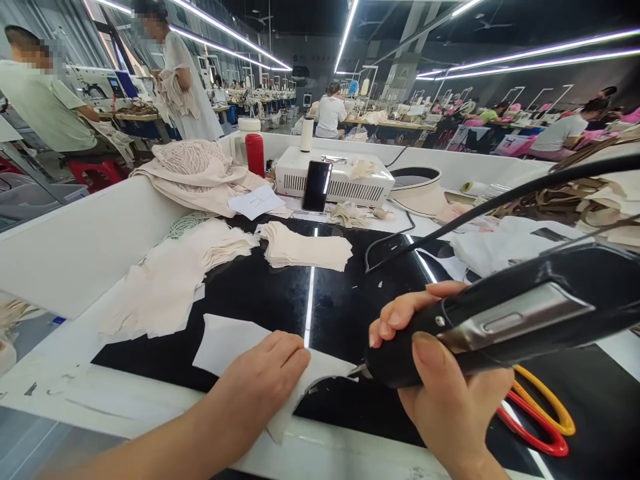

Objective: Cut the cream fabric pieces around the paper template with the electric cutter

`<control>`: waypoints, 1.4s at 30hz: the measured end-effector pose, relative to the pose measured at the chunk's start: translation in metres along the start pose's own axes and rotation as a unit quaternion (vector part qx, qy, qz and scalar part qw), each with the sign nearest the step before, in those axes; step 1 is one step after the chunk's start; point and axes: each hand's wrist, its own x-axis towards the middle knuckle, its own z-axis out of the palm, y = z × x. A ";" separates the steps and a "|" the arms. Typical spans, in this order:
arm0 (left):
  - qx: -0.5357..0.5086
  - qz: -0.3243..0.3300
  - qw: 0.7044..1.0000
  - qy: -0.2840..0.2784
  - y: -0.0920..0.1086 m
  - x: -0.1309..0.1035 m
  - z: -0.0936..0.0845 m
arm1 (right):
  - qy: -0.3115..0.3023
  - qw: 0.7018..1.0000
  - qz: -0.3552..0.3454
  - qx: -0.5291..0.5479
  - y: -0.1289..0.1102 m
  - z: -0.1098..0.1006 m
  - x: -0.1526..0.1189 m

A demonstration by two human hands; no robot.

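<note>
- The black-topped surface (250,293) spread beneath and beyond both my grips, and all the work lay on it.
- A big layered pile of pale pieces (150,287) sat beyond my left grip and out to its left, apart from it.
- The black power tool (525,320) was wrapped in my right grip (450,380), fingers over the far side and thumb along the near side. Its long axis sloped from up on the right down to the left, so the nose pointed at my left grip.
- The white cloth piece (227,347) lay to the left of my right grip and under my left grip (275,373), which was the nearer one. Its long axis ran roughly left to right, with a narrow end reaching the tool and a curved edge on my side.
- A smaller pale stack (305,250) lay beyond my left grip, well apart.
- My left grip pressed palm down, fingers together; whether the thumb pinched cloth, I couldn't tell.
- A yellow loop handle (550,397) and a red one rested just right of my right grip.
- The metal tip (357,371) met the cloth's narrow right end, between my two grips.
</note>
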 end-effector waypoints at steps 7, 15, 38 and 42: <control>0.026 0.023 0.999 -0.005 0.000 0.002 -0.003 | -0.003 1.000 0.001 0.007 -0.007 0.001 -0.008; 0.098 0.053 0.992 0.060 0.007 0.003 0.014 | -0.015 1.000 0.007 0.017 -0.013 0.002 -0.013; 0.146 0.029 0.985 0.087 0.030 -0.006 0.035 | 0.012 0.999 0.007 0.038 0.009 0.025 0.014; 0.144 0.031 0.985 0.091 0.032 -0.006 0.035 | -0.002 1.000 0.006 0.025 0.011 0.024 0.012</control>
